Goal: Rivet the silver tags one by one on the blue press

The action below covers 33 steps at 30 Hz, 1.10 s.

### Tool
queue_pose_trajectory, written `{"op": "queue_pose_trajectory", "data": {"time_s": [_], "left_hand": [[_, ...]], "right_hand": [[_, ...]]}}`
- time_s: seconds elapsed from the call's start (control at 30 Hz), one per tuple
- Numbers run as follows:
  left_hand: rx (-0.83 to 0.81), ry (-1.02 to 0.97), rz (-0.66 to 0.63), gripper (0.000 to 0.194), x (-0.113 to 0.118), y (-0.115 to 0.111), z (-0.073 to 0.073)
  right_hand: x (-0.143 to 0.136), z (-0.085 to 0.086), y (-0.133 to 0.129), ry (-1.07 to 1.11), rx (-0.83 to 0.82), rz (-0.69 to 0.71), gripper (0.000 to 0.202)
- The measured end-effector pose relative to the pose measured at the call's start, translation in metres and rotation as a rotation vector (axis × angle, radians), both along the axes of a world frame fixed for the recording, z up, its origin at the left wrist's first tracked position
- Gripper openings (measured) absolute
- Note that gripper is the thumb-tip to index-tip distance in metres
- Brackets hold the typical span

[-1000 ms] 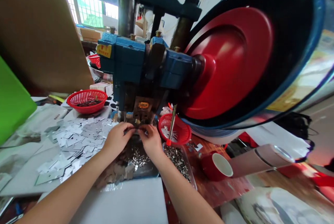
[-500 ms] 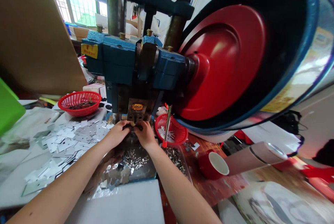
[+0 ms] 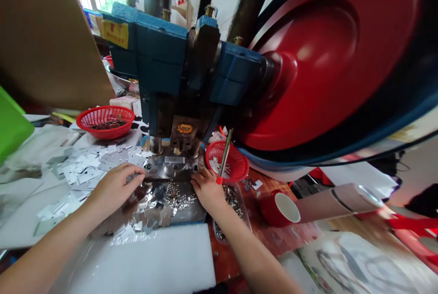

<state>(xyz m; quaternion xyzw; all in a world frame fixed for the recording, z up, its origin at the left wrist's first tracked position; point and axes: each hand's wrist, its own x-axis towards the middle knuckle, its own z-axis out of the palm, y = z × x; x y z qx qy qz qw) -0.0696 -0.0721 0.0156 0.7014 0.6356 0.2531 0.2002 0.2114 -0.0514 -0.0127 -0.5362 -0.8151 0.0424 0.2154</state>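
Observation:
A blue press (image 3: 159,56) stands in front of me, with a metal die (image 3: 171,168) at its base. My left hand (image 3: 114,189) is left of the die, thumb and fingers apart, with nothing visible between them. At the die's right end rests my right hand (image 3: 209,191), its fingers bent down near the plate edge; whether they hold anything is hidden. Small shiny metal parts (image 3: 178,199) and flat scraps (image 3: 150,214) lie on the plate between my hands. Flat metal pieces (image 3: 85,168) are heaped to the left of my left hand.
A red basket (image 3: 106,123) sits at the left; another red basket (image 3: 227,161) with a screwdriver-like tool (image 3: 225,157) is right of the die. Beyond are a plastic tub (image 3: 234,207), a red cup (image 3: 280,208) and a pink flask (image 3: 337,202). The large red wheel (image 3: 328,56) overhangs the right.
My hands have parted from the die front: the left moved left and down with its fingers opening, the right moved right and down. The view has shifted closer to the press.

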Motion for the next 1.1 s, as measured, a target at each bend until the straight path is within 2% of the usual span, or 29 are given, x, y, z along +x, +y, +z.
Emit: {"op": "queue_pose_trajectory", "data": {"time_s": [0.17, 0.27, 0.43, 0.6, 0.7, 0.8, 0.97, 1.1], "left_hand": [[-0.044, 0.102, -0.166, 0.027, 0.019, -0.02, -0.008], [-0.061, 0.173, -0.2, 0.026, 0.031, -0.023, -0.011], [-0.073, 0.26, -0.184, 0.024, 0.039, -0.018, -0.014], [-0.093, 0.19, -0.194, 0.018, 0.041, -0.015, -0.014], [-0.108, 0.154, -0.214, 0.016, 0.043, -0.017, -0.014], [-0.087, 0.169, -0.18, 0.022, 0.044, -0.019, -0.015], [-0.079, 0.199, -0.154, 0.021, 0.044, -0.019, -0.016], [-0.116, 0.167, -0.163, 0.018, 0.047, -0.019, -0.013]], "right_hand": [[-0.003, -0.006, 0.002, 0.034, 0.012, 0.002, 0.019], [-0.004, -0.005, 0.002, 0.099, 0.011, -0.001, 0.021], [-0.012, 0.009, 0.0, 0.216, 0.013, 0.008, 0.018], [-0.033, 0.026, 0.019, 0.357, 0.088, -0.036, 0.014], [-0.052, 0.03, 0.036, 0.295, 0.104, -0.104, 0.011], [-0.064, 0.03, 0.044, 0.2, 0.079, -0.146, 0.011], [-0.06, 0.03, 0.032, 0.075, 0.137, -0.021, 0.016], [-0.055, 0.035, 0.022, -0.02, 0.189, 0.025, 0.024]]}}
